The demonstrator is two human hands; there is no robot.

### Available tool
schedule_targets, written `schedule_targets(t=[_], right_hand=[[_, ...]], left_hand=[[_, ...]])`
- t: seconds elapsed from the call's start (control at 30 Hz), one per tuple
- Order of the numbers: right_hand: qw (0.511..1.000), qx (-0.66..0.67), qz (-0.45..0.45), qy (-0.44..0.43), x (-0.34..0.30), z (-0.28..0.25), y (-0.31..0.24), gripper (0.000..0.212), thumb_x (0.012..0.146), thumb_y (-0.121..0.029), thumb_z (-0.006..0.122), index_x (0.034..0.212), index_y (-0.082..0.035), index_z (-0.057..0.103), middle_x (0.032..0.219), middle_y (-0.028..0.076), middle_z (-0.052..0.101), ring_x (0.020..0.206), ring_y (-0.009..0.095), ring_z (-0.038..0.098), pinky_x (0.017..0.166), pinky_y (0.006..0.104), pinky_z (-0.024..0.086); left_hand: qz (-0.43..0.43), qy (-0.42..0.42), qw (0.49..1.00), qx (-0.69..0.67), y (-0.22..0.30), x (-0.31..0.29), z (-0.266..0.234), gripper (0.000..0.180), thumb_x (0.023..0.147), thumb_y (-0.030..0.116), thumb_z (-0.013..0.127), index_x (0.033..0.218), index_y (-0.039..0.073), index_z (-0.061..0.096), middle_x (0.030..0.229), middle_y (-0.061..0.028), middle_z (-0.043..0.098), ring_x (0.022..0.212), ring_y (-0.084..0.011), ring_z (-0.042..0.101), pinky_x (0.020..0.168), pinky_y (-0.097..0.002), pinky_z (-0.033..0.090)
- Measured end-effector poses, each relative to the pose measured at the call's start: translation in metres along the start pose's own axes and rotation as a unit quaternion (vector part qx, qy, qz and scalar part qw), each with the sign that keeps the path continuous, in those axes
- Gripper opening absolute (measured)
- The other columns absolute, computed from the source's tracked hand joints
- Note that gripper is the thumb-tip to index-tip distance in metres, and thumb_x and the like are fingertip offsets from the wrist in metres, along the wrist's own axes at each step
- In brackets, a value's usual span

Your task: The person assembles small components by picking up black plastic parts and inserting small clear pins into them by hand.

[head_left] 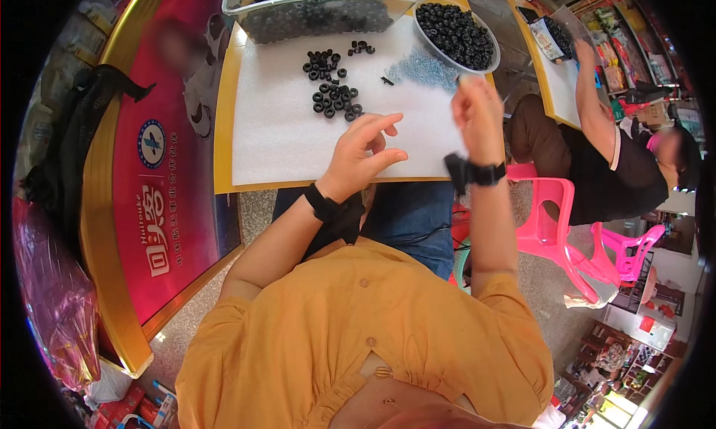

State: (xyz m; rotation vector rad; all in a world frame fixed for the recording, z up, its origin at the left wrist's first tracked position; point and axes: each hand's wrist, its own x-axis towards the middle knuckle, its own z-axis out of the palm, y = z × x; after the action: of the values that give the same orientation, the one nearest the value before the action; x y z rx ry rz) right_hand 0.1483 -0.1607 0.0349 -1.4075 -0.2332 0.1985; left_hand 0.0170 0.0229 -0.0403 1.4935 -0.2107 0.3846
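My left hand (pixel 363 155) hovers over the white foam sheet (pixel 283 131), fingers spread, thumb and forefinger close together; I cannot see anything between them. Just beyond it lie several small black rubber rings (pixel 335 101) in loose clusters. My right hand (pixel 477 116) is raised at the sheet's right edge, fingers curled as if pinching something small that I cannot make out. Near it spreads a patch of small pale blue metal parts (pixel 425 70). Both wrists carry black bands.
A clear plastic tub (pixel 313 15) of black rings stands at the back, a round bowl (pixel 456 34) of the same beside it. Another person (pixel 597 146) sits at the right by pink plastic chairs (pixel 552 220). A red and gold board (pixel 160 175) is on the left.
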Motion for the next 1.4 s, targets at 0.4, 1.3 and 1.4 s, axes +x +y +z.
schedule_targets(t=[0.4, 1.3, 1.4], right_hand=[[0.902, -0.407, -0.143, -0.019, 0.114, -0.004, 0.032, 0.028, 0.086, -0.022, 0.069, 0.110, -0.007, 0.071, 0.088, 0.009, 0.072, 0.079, 0.017, 0.068, 0.075, 0.0299, 0.054], [0.728, -0.566, -0.283, -0.264, 0.110, 0.123, 0.071, 0.024, 0.084, -0.016, 0.060, 0.106, -0.009, 0.070, 0.102, 0.011, 0.064, 0.093, 0.031, 0.065, 0.082, 0.0423, 0.052], [0.737, -0.568, -0.251, -0.266, 0.100, 0.117, 0.064, 0.022, 0.084, -0.017, 0.061, 0.102, -0.008, 0.071, 0.099, 0.011, 0.065, 0.092, 0.031, 0.065, 0.081, 0.0421, 0.053]], left_hand=[[0.009, -0.004, 1.000, -0.003, -0.003, 0.002, 0.001, 0.039, 0.082, 0.014, 0.080, 0.119, 0.006, 0.069, 0.096, -0.0024, 0.061, 0.064, -0.0063, 0.050, 0.060, -0.0214, 0.043], [0.005, -0.009, 1.000, 0.009, -0.003, 0.004, -0.001, 0.030, 0.087, 0.013, 0.076, 0.116, 0.006, 0.071, 0.093, -0.0018, 0.062, 0.065, -0.0061, 0.049, 0.062, -0.0211, 0.042], [0.006, 0.004, 1.000, 0.007, -0.001, 0.003, -0.001, 0.030, 0.086, 0.018, 0.078, 0.112, 0.007, 0.071, 0.090, -0.0029, 0.060, 0.066, -0.0100, 0.051, 0.061, -0.0235, 0.044]])
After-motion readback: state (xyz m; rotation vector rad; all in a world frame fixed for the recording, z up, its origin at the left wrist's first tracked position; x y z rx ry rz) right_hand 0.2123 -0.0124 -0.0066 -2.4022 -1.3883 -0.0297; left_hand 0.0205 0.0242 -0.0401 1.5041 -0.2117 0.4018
